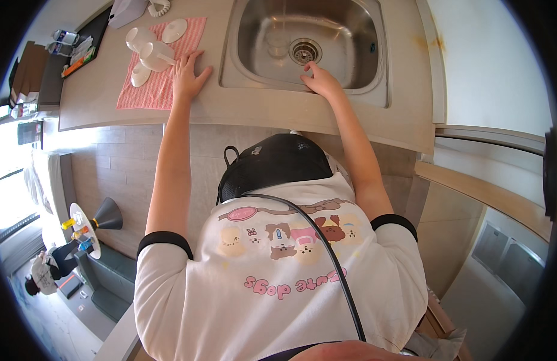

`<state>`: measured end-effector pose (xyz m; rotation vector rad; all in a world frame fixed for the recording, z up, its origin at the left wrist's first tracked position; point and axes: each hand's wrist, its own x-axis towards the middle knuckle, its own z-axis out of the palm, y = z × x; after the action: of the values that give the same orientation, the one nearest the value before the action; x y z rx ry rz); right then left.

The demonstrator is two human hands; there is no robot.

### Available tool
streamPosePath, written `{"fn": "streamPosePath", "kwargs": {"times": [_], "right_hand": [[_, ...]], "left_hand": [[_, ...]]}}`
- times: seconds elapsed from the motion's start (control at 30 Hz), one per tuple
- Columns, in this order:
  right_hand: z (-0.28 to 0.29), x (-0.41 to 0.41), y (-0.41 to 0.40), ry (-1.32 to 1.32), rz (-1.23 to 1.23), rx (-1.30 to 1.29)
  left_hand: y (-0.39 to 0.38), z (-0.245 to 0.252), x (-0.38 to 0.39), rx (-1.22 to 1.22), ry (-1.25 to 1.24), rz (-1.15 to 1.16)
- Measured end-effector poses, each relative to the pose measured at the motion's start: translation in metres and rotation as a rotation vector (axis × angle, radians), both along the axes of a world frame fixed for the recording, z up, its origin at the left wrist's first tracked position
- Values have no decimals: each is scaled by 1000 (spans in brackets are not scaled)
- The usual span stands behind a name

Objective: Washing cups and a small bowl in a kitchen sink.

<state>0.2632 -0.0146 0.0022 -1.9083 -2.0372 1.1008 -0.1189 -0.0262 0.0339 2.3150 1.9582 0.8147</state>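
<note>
My left hand [188, 79] lies at the right edge of a pink-and-white patterned cloth [138, 97], its fingers apart. Its fingertips are right by the handle of a white vessel [155, 56]; I cannot tell if they touch. Around that vessel on the cloth are a white cup [139, 39], a small white piece [140, 75] and a white lid-like disc [174, 30]. My right hand [322, 81] is at the front rim of a stainless-steel sink [260, 72], fingers slightly bent and holding nothing. A clear round shape [278, 45], perhaps a glass, shows beside the drain strainer [305, 52].
Left along the counter [251, 108] are a dark tray [95, 38] with packets, plastic bottles [64, 40] and a corded white device [125, 11]. A wall [490, 67] bounds the right side. Far left, a person [46, 270] is near a green sofa [111, 275] and a round table [82, 221].
</note>
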Motion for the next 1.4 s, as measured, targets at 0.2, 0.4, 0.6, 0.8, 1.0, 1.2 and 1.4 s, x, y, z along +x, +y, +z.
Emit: {"fn": "streamPosePath", "kwargs": {"times": [0.2,0.4,0.6,0.8,1.0,1.2,1.4], "right_hand": [[-3,-2,1,-14,-20,40],[0,-3,0,74,82,342],[165,4,-75,-100,831,507],[360,32,-141,12,1148,346],[420,142,-204,130,1168,955],[399,192,-234,33,826,1062],[347,222,-236,69,560,1197]], "left_hand": [[2,0,-1,-22,6,10],[5,6,-4,-23,21,15],[1,8,8,-32,8,24],[-2,-5,-3,-44,-46,23],[-10,3,-12,-31,-1,2],[1,-6,-6,-40,-4,-5],[8,-4,-2,-72,-5,-23]]}}
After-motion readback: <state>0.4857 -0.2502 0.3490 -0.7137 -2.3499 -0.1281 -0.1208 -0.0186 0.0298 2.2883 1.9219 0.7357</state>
